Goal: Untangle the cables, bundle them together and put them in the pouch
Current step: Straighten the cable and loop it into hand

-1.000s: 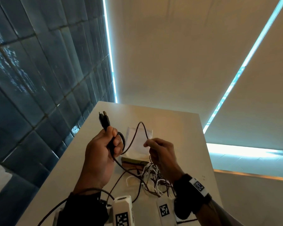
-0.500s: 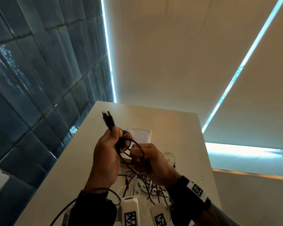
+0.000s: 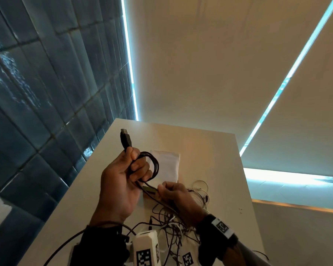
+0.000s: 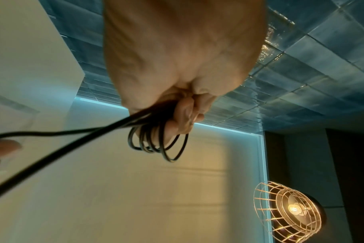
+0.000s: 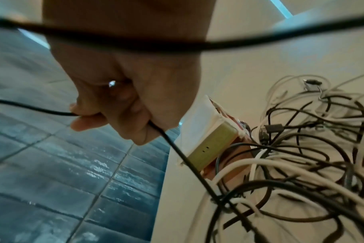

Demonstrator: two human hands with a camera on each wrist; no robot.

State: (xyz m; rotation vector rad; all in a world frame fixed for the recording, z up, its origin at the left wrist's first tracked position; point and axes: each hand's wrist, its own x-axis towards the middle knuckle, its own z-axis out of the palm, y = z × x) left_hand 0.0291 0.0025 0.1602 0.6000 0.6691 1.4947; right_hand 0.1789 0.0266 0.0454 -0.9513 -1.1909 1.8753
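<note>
Black cable (image 3: 154, 166) is sitting coiled mid-frame in the gripping left hand (image 3: 121, 181); right hand (image 3: 176, 196) is pinching its trailing length.

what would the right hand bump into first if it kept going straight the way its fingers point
Most likely the left hand. The right hand pinches the black cable with its fingertips aimed toward the coil held there, just a short stretch of cable between them. Depth is unclear, so it might pass slightly below.
</note>
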